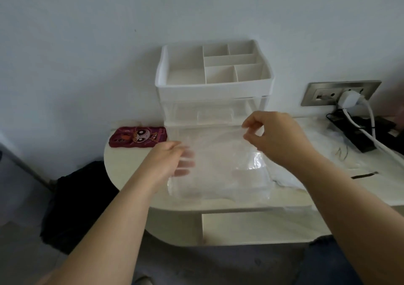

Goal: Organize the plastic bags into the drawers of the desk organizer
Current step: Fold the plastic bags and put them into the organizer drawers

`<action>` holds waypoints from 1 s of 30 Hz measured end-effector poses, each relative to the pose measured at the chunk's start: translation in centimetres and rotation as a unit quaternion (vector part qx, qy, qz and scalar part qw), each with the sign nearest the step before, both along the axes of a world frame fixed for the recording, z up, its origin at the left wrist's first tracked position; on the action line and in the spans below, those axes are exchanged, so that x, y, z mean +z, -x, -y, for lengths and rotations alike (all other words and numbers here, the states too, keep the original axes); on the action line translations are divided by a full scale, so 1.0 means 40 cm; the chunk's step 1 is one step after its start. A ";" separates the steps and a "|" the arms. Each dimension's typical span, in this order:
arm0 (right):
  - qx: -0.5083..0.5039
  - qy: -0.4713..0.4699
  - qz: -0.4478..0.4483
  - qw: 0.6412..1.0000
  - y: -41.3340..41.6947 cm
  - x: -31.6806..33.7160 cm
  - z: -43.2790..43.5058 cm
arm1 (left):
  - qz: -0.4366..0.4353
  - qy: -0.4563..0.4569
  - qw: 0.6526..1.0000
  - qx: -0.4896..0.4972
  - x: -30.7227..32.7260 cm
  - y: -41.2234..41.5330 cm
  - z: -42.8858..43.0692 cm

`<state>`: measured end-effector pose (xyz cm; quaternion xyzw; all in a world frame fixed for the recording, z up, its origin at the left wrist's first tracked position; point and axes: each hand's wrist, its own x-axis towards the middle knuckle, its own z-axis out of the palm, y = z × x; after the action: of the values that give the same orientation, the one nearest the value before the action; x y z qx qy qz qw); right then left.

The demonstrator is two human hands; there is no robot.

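Your right hand (277, 136) pinching the top edge of a clear plastic bag (218, 175), your left hand (168, 160) with fingers straight beneath the plastic, organizer (214, 88) just behind on the worktop (122, 169)

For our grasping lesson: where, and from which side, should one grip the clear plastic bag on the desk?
Probably its far edge, pinched from above, as the right hand does: the clear plastic bag is limp and spread flat, so only an edge offers a hold.

Soft focus, clipped edges
The left hand (167, 159) is blurred, its fingers (185, 164) smeared behind the clear plastic bag (218, 182) — grip unreadable; the white cable (373, 120) runs off the right edge.
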<state>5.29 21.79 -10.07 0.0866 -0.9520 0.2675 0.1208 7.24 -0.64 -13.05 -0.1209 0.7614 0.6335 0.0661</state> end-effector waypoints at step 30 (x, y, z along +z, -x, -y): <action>0.218 -0.169 0.140 0.951 -0.053 -0.149 0.154 | -0.232 0.515 0.824 -0.037 -0.033 -0.002 -0.054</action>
<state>7.41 15.64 -16.02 0.2724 -0.9487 0.1318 -0.0916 7.33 1.52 -14.39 0.0417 0.9737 0.1556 -0.1612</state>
